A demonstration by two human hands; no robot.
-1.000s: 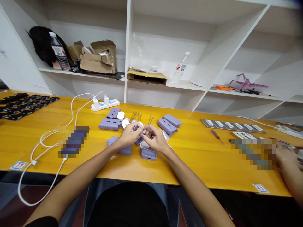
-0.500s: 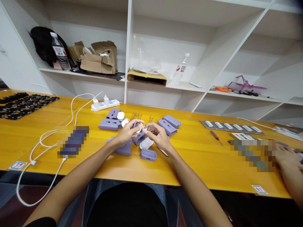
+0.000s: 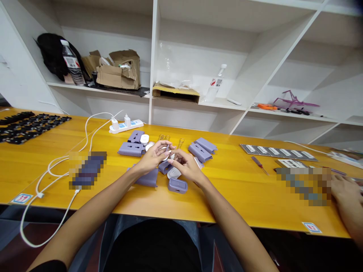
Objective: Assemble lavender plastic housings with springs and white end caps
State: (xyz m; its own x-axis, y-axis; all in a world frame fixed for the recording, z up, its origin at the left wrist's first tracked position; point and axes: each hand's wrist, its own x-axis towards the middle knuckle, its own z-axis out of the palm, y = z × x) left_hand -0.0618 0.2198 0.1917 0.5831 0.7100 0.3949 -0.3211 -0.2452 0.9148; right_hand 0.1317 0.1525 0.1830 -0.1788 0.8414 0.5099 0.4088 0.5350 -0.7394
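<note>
My left hand (image 3: 151, 159) and my right hand (image 3: 187, 165) meet over the middle of the table, fingers pinched. Between them is a small white part (image 3: 169, 152) with some purple at the left fingers; its kind cannot be made out, and the fingers cover most of it. Just below my hands lie a hollow purple housing (image 3: 165, 167), a white oval piece (image 3: 174, 173) and a purple rounded lid-like piece (image 3: 177, 185). A larger purple shell (image 3: 147, 178) lies under my left wrist.
Perforated purple shells lie to the left (image 3: 131, 149) and right (image 3: 200, 152), with metal springs (image 3: 181, 142) behind. A white power strip (image 3: 126, 126) and a charging cable (image 3: 53, 166) are at left. A screwdriver (image 3: 258, 164) and another person's hand (image 3: 344, 192) are at right.
My hands have drawn closer together, and my right fingers now cover more of the small part. The other person's hand at right has shifted slightly.
</note>
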